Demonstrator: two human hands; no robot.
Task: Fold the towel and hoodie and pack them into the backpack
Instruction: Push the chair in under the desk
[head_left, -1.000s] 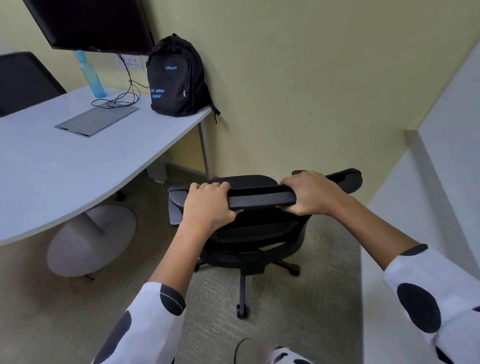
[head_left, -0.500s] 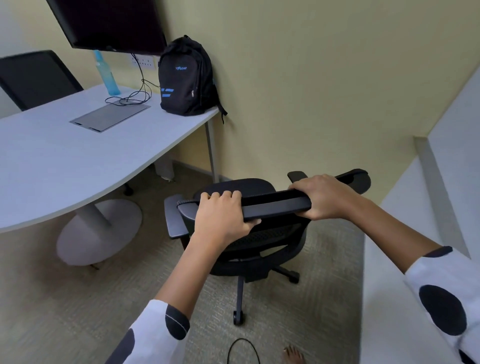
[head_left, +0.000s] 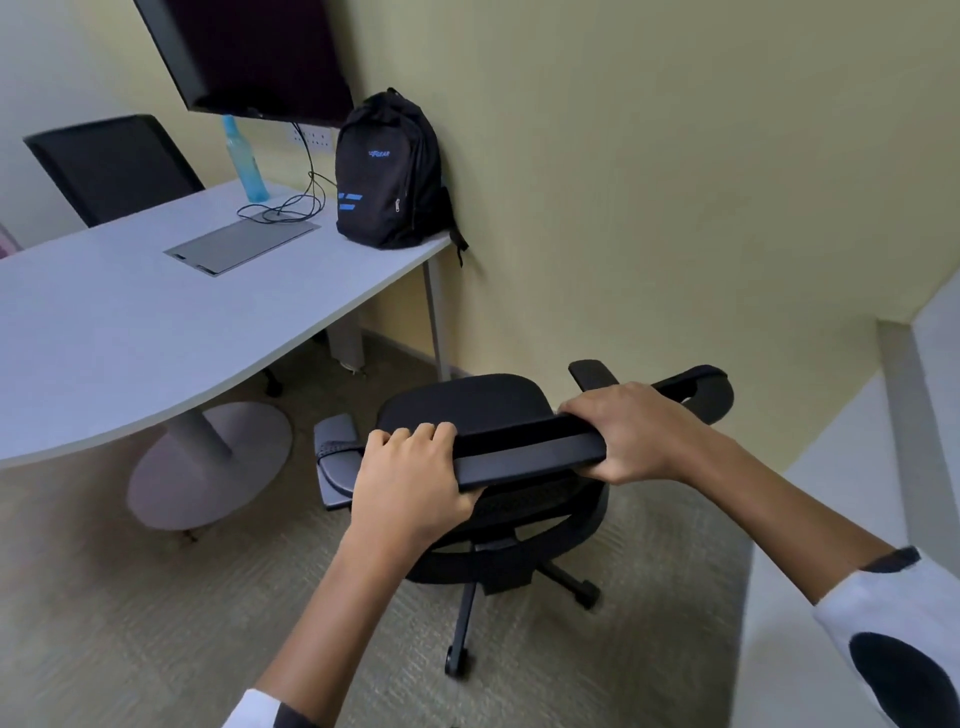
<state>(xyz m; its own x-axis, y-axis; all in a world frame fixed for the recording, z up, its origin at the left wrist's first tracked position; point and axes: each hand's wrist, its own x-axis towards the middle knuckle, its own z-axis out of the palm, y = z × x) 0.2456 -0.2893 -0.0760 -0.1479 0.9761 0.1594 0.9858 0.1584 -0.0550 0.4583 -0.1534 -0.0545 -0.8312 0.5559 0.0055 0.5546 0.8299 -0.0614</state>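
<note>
A: What are the hands doing?

B: Both are on the top bar of the black office chair (head_left: 498, 415). The left hand (head_left: 410, 478) is clamped on its left part, fingers curled over the top and thumb underneath. The right hand (head_left: 639, 431) is wrapped round the bar further to the right. A stretch of bare bar shows between them.

A: And past the chair?

B: Carpet under its wheeled base, then a curved white table (head_left: 130, 332) on a round pedestal foot. The backpack (head_left: 387, 171) stands upright at the table's far right corner, leaning against the yellow wall, well apart from both hands.

A: Is anything in the backpack?

B: I cannot tell. Its zips look closed and nothing of the inside shows. One strap hangs over the table edge.

A: What else is on the table?

B: A flat grey panel (head_left: 241, 247), a coil of black cable (head_left: 285, 205) just behind it, and a blue bottle (head_left: 245, 161) near the wall. What the bottle holds is not clear.

A: What is cut off or hidden?

B: The dark screen (head_left: 254, 52) above the table runs out of the top edge. A second black chair (head_left: 114, 166) is partly hidden behind the table. The spotted sleeves are cropped at the bottom and right edges.
</note>
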